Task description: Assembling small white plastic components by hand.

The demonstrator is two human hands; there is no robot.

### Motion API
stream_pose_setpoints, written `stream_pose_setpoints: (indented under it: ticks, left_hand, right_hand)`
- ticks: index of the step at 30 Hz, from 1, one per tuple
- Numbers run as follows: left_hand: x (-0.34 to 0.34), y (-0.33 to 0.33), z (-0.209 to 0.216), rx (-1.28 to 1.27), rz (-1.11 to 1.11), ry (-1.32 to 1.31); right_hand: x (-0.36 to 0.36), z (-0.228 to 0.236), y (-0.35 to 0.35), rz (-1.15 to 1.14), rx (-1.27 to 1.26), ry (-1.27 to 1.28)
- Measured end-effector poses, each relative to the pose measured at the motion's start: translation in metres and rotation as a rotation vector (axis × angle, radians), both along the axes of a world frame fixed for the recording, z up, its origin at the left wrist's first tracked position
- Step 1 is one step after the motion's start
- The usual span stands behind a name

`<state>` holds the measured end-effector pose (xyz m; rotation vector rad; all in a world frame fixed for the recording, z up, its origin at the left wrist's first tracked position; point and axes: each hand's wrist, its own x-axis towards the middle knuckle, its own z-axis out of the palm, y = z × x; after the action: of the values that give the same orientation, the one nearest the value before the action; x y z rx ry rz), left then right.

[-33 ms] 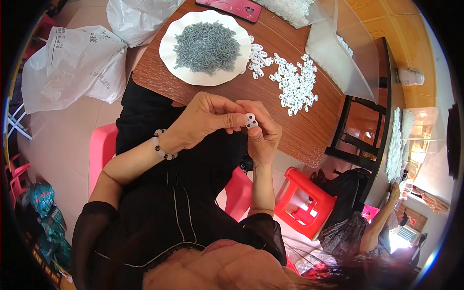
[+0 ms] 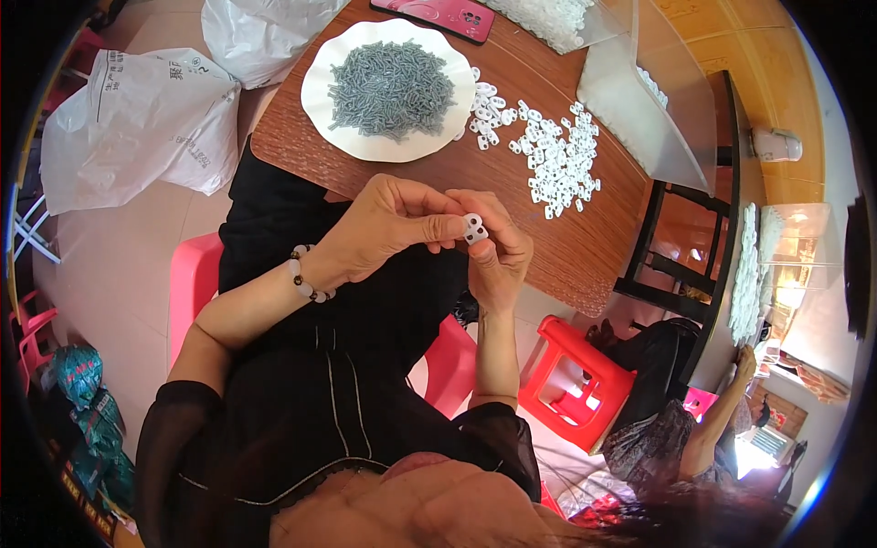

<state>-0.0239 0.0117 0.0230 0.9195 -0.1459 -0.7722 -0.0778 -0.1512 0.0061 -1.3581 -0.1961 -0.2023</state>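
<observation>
Left fingers (image 2: 440,226) and right fingers (image 2: 489,259) still pinch the partly hidden white piece (image 2: 476,230), seemingly unmoved.

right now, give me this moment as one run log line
left hand: at white piece | right hand: pinching it | white plate: grey pieces heaped | table: loose white pieces

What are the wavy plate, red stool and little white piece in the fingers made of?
The little white piece looks like smooth, hard plastic: it's clean-edged, but too small to be sure. The wavy plate looks smooth and pale, perhaps ceramic or plastic. The red stool seems moulded plastic: bright, slightly shiny, with rounded corners.
</observation>
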Motion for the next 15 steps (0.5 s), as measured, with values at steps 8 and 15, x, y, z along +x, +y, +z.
stream_pose_setpoints:
  ticks: [8, 15]
  left_hand:
    - [-0.0006, 0.0017, 0.0051, 0.043, -0.019, -0.005]
    - [0.0006, 0.0034, 0.0065, 0.045, -0.036, -0.027]
  right_hand:
    - [-0.0004, -0.0011, 0.0019, -0.013, 0.015, 0.014]
    - [0.0022, -0.0032, -0.0004, -0.011, -0.131, -0.036]
